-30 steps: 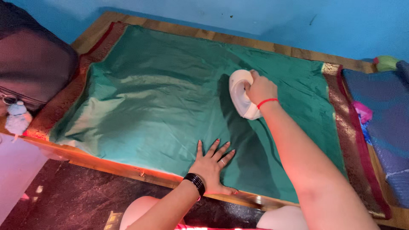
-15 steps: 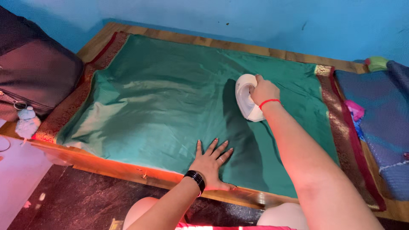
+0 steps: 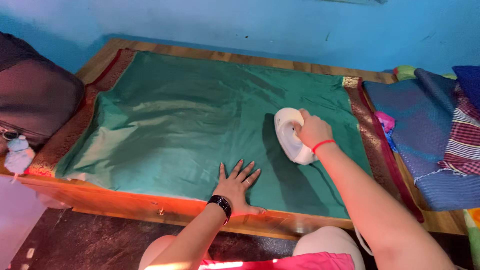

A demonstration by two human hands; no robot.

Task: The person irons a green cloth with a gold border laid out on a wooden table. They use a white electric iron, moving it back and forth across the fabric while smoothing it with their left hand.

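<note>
The right hand (image 3: 312, 131) is clenching its grip on the white iron (image 3: 290, 135), pressing the green cloth (image 3: 190, 125) spread over the desk (image 3: 150, 202), while the left hand (image 3: 236, 187), released and flat, is pinning the near edge, so smoothing likely needs steady strokes.

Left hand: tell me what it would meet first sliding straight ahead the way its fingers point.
Only more green cloth; the left hand points up and slightly right, probably passing left of the white iron.
</note>
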